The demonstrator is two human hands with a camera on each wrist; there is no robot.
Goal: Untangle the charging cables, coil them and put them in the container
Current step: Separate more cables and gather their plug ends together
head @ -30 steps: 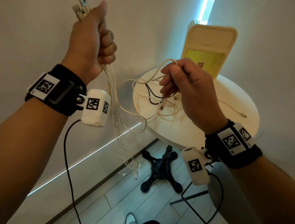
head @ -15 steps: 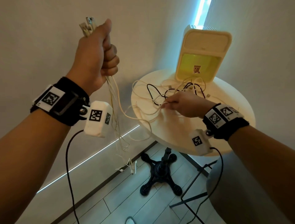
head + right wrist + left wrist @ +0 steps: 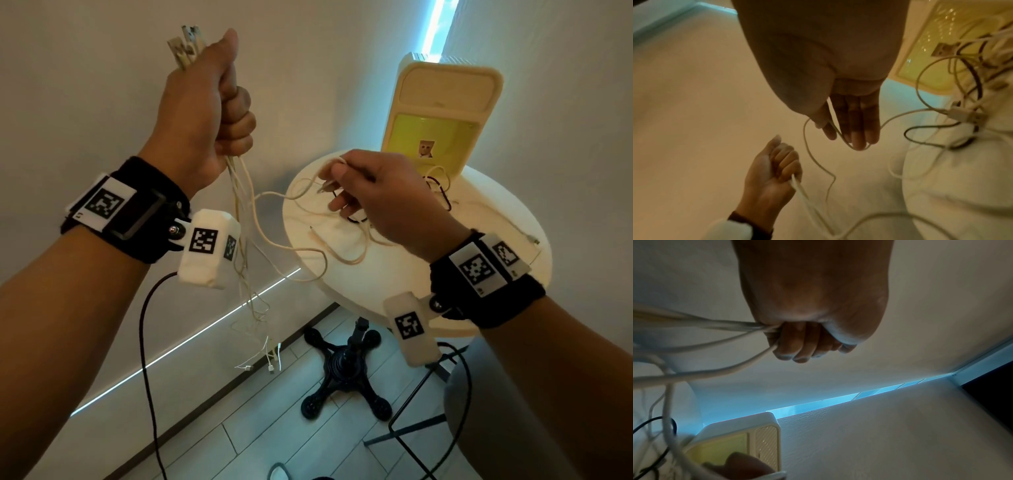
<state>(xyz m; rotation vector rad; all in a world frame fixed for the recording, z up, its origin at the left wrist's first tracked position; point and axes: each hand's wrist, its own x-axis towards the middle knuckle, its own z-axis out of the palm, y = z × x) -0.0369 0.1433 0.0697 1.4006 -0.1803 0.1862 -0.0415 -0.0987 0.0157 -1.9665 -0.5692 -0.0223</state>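
Smooth white rubbery cables (image 3: 245,219), glossy plastic container (image 3: 445,102), matt tabletop (image 3: 445,219)

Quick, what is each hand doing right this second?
Left hand: fist closed round a bundle of white cables.
Right hand: pinches one white cable loop above the table.

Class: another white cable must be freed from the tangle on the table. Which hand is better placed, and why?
Probably the right hand: it hangs over the tangle pinching a cable. The left hand is raised, gripping a bundle.
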